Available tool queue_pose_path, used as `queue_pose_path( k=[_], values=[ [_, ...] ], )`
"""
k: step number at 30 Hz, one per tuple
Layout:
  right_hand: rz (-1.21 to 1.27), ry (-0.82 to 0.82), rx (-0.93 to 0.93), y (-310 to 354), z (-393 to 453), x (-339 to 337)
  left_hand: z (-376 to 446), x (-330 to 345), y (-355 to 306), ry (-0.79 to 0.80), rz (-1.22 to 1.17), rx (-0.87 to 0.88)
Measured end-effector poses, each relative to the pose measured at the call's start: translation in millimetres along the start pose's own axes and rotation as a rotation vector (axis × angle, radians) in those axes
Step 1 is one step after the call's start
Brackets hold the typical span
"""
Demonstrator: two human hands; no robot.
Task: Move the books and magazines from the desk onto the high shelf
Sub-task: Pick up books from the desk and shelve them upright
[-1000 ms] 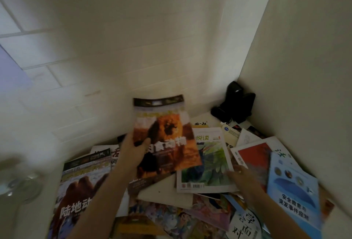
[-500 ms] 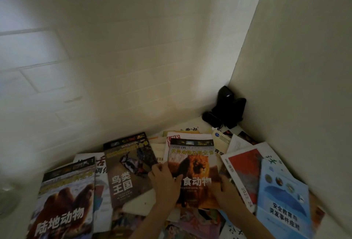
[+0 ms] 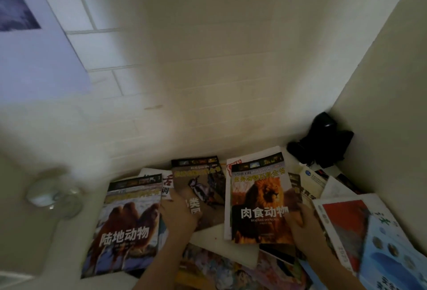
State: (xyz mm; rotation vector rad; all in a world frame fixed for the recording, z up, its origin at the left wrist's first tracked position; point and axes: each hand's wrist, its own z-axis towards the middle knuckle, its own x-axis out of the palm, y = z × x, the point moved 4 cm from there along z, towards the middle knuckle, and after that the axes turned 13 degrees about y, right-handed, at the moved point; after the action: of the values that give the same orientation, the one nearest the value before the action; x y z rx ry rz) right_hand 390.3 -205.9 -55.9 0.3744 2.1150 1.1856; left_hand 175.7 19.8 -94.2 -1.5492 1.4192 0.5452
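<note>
In the corner where the tiled back wall (image 3: 208,70) meets the plain side panel (image 3: 392,104), glossy paperbacks and magazines lie spread over the white table (image 3: 76,232), overlapping one another. The left hand (image 3: 179,214) rests on the lower part of the brown bird-cover book (image 3: 201,188), its fingers lying over the cover; whether they curl under an edge cannot be told from this view. The right hand (image 3: 298,218) grips the right edge of the orange lion-cover book (image 3: 260,202), thumb on the cover and fingers apparently tucked beneath.

The lion book lies flat, its long axis running from the person toward the back wall, its top edge nearest the wall. It sits just ahead and to the left of the right hand, which is plainly the nearer of the two; the left hand is apart from it, with a strip of white sheet between. The bird book is tilted slightly, its top leaning left, and sits directly ahead of the left hand. A camel-cover book (image 3: 126,227) lies just to the left of that hand, also lengthwise toward the wall.

No high shelf shows in the view, so it probably lies above or behind the frame. A black device (image 3: 323,144) stands in the corner beyond the books.
</note>
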Motion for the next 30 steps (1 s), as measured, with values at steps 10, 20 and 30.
queue_pose_path(
  k=[10, 20, 30],
  values=[
    [0.157, 0.108, 0.234, -24, 2, 14, -45, -75, -5, -0.162, -0.562, 0.337],
    [0.607, 0.230, 0.307, -30, -12, 23, -60, 40, -61, 0.254, -0.085, 0.355],
    [0.682, -0.015, 0.024, -59, -57, -35, -94, 42, -136, 0.653, -0.592, 0.382]
  ],
)
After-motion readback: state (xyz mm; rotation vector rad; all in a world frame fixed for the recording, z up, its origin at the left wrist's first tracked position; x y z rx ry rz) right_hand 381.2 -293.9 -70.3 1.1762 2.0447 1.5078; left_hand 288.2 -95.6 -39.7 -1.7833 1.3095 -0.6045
